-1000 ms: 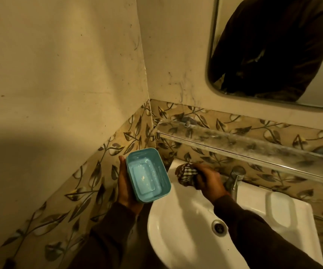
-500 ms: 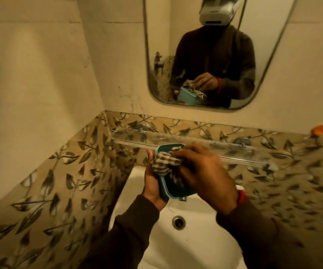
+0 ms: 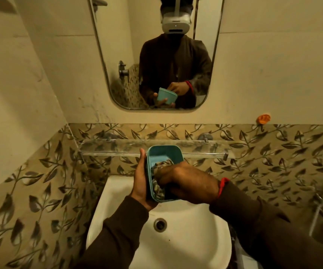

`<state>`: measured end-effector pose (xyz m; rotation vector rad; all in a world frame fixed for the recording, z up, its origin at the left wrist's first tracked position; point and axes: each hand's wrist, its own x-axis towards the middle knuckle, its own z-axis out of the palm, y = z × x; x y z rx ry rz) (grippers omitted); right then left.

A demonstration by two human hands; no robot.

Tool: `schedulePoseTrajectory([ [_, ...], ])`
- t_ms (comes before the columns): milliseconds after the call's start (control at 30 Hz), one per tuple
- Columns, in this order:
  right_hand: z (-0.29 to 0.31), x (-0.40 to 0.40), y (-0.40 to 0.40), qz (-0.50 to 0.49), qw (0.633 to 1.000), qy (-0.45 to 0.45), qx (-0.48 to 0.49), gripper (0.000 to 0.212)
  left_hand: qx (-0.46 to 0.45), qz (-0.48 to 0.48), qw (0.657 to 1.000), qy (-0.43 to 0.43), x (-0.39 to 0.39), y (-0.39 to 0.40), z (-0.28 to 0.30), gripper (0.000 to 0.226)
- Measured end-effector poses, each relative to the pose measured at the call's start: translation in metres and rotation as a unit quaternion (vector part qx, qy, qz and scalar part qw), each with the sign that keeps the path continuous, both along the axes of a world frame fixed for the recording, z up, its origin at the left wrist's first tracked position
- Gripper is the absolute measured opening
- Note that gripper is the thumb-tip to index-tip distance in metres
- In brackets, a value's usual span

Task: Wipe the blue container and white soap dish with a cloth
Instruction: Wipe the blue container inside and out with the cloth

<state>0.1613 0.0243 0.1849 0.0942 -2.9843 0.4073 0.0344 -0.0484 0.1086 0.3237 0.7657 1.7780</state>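
My left hand (image 3: 140,181) grips the blue container (image 3: 163,155) by its left side and holds it over the white sink (image 3: 186,239), its open side tilted toward me. My right hand (image 3: 189,184) is pushed into the container, closed on a checked cloth (image 3: 159,166) that is pressed against the inside. Most of the cloth is hidden by that hand. The white soap dish is not in view.
A glass shelf (image 3: 205,148) runs along the leaf-patterned tiles just behind the container. A mirror (image 3: 156,53) hangs above it and reflects a person with a headset. An orange object (image 3: 263,119) sticks to the wall at right. The sink drain (image 3: 160,224) lies below my hands.
The cloth hand moved from the sink's rim into the container. The container tilted more upright and shifted to the middle. The view swung from the left wall to face the mirror.
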Motion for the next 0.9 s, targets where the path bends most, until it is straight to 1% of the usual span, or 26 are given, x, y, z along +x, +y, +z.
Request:
schedulePoseTrajectory([
  [67, -0.002, 0.001, 0.0, -0.018, 0.999, 0.03, 0.025, 0.028, 0.005, -0.009, 1.0, -0.006, 0.007, 0.001, 0.002, 0.082],
  [100, -0.002, -0.002, -0.001, -0.053, 0.996, 0.056, 0.037, 0.031, 0.008, -0.008, 1.0, -0.017, 0.013, 0.002, 0.004, 0.08],
  [167, 0.001, -0.009, -0.001, -0.157, 0.981, 0.105, 0.047, 0.036, 0.002, -0.008, 0.999, -0.039, 0.021, 0.007, 0.01, 0.075],
  [200, 0.003, -0.013, -0.001, -0.193, 0.973, 0.115, 0.052, 0.038, -0.002, -0.006, 0.999, -0.044, 0.022, 0.009, 0.014, 0.074],
  [233, 0.005, -0.016, -0.001, -0.202, 0.97, 0.121, 0.057, 0.039, -0.003, -0.003, 0.999, -0.041, 0.02, 0.011, 0.017, 0.075],
  [300, 0.012, -0.019, 0.005, -0.156, 0.979, 0.115, 0.064, 0.036, -0.001, 0.0, 1.0, -0.024, 0.013, 0.013, 0.022, 0.073],
  [333, 0.016, -0.018, 0.008, -0.115, 0.988, 0.089, 0.061, 0.033, -0.002, -0.002, 1.0, -0.02, 0.008, 0.013, 0.02, 0.072],
  [400, 0.021, -0.015, 0.009, -0.027, 0.999, 0.0, 0.047, 0.027, -0.011, -0.005, 1.0, -0.01, 0.002, 0.01, 0.015, 0.073],
  [467, 0.024, -0.011, 0.01, 0.004, 0.997, -0.061, 0.036, 0.024, -0.024, -0.011, 1.0, -0.001, 0.004, 0.008, 0.009, 0.075],
  [500, 0.024, -0.011, 0.012, -0.002, 0.997, -0.06, 0.045, 0.024, -0.028, -0.014, 0.999, -0.007, 0.009, 0.008, 0.009, 0.074],
  [533, 0.022, -0.012, 0.013, -0.015, 0.998, -0.035, 0.059, 0.026, -0.03, -0.016, 0.999, -0.021, 0.015, 0.008, 0.011, 0.072],
  [600, 0.017, -0.016, 0.014, -0.085, 0.991, 0.047, 0.094, 0.034, -0.028, -0.01, 0.999, -0.046, 0.023, 0.011, 0.019, 0.066],
  [633, 0.016, -0.017, 0.012, -0.125, 0.984, 0.08, 0.096, 0.036, -0.02, -0.008, 0.999, -0.047, 0.024, 0.013, 0.024, 0.065],
  [667, 0.017, -0.018, 0.011, -0.143, 0.98, 0.103, 0.09, 0.036, -0.012, -0.004, 0.999, -0.046, 0.023, 0.014, 0.028, 0.064],
  [700, 0.02, -0.018, 0.01, -0.136, 0.981, 0.11, 0.079, 0.034, -0.007, 0.001, 0.999, -0.047, 0.021, 0.014, 0.029, 0.063],
  [800, 0.033, -0.013, 0.014, -0.069, 0.993, 0.094, 0.022, 0.025, -0.002, 0.001, 0.997, -0.075, 0.021, 0.011, 0.027, 0.062],
  [833, 0.035, -0.012, 0.016, -0.07, 0.991, 0.111, 0.007, 0.023, -0.005, -0.008, 0.996, -0.086, 0.023, 0.01, 0.026, 0.059],
  [900, 0.035, -0.013, 0.016, -0.127, 0.976, 0.176, -0.016, 0.021, -0.003, -0.018, 0.995, -0.098, 0.029, 0.009, 0.03, 0.053],
])
